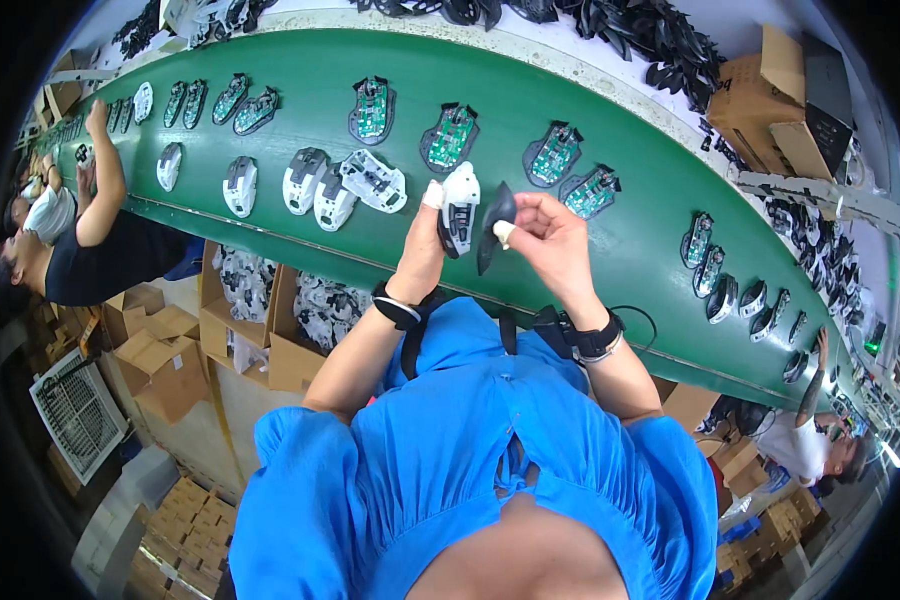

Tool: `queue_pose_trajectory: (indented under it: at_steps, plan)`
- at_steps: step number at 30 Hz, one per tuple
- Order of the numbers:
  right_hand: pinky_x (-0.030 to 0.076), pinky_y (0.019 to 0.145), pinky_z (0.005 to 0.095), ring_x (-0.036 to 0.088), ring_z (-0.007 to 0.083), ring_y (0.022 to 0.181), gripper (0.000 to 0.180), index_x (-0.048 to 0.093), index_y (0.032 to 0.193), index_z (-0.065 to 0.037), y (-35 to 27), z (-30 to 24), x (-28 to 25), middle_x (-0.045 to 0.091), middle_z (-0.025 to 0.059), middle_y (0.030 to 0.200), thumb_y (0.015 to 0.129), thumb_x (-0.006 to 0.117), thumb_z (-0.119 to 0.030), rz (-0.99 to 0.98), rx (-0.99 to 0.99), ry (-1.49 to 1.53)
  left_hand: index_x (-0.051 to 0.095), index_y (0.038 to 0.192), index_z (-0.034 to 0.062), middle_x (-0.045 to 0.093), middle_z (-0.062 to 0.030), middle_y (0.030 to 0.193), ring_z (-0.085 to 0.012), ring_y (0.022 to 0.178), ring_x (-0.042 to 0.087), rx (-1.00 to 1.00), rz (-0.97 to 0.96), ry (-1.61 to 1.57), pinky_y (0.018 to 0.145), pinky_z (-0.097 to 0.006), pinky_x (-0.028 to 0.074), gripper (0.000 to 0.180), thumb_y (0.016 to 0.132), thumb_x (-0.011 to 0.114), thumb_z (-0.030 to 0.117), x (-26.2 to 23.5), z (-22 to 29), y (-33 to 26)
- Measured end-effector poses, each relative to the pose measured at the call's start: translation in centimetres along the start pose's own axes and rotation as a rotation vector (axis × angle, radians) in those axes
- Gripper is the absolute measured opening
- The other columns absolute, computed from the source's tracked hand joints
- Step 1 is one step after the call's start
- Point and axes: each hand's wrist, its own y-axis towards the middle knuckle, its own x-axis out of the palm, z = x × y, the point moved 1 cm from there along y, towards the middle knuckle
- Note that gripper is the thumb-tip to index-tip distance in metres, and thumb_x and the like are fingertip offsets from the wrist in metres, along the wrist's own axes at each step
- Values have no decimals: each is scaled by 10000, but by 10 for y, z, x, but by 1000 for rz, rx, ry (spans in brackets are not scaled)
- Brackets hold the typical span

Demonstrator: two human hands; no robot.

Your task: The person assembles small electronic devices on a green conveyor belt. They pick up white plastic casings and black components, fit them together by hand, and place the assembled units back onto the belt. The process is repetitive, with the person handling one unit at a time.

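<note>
My left hand (pixel 423 248) is closed on a white and black computer mouse shell (pixel 461 200), held upright over the near part of the green belt. Close beside it, my right hand (pixel 558 250) grips a dark curved mouse side piece (pixel 494 222) between thumb and fingers. A narrow gap separates the two parts. Pale covers sit on the tips of both thumbs. Just beyond my hands lie a mouse base with a green circuit board (pixel 449 138) and another such base (pixel 553 155). To the left lies a white shell (pixel 372 181) with its inside showing.
Several mouse parts line the green belt (pixel 300 100) on both sides. Black curved pieces (pixel 630 45) are heaped on the far ledge, near a cardboard box (pixel 770 95). Boxes of white parts (pixel 240 285) stand below the near edge. Co-workers sit at far left and far right.
</note>
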Motion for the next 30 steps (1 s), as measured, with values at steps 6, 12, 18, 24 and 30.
queue_pose_trajectory:
  at_steps: [6,12,18,24,30]
  plan:
    - [512,593,255,643,105,665,397,569,1074,-32,12,-7,9,654,49,745,726,756,-67,38,-30,-339,385,1382,34,542,-40,1195,-123,1099,511,57,-69,110,939,-291,404,747,950,292,636,20,7,-7]
    - [513,587,262,657,118,678,442,527,1098,-29,9,-12,17,634,50,757,719,752,-73,169,-2,-325,380,1370,23,543,-41,1169,-115,1051,525,130,69,238,882,-260,422,590,949,508,416,26,0,-11]
    - [542,687,279,673,158,800,519,510,1170,-33,-10,-21,10,607,82,944,706,741,-15,-16,95,-141,483,1277,-13,597,-95,1141,-131,988,579,171,85,202,835,-258,473,503,824,670,101,24,11,-13]
    - [538,831,307,621,182,994,689,402,1399,-25,15,-56,-15,579,118,1216,778,702,-12,-331,103,173,467,1324,15,578,-88,1193,-172,1106,552,310,-268,392,964,-299,432,677,731,764,152,25,43,-20]
    - [549,757,253,653,140,905,486,541,1270,29,16,-53,-4,622,104,1168,800,665,12,-374,310,177,539,1231,3,600,-75,1130,-150,1016,585,242,-151,409,881,-279,474,533,732,710,85,20,46,-29]
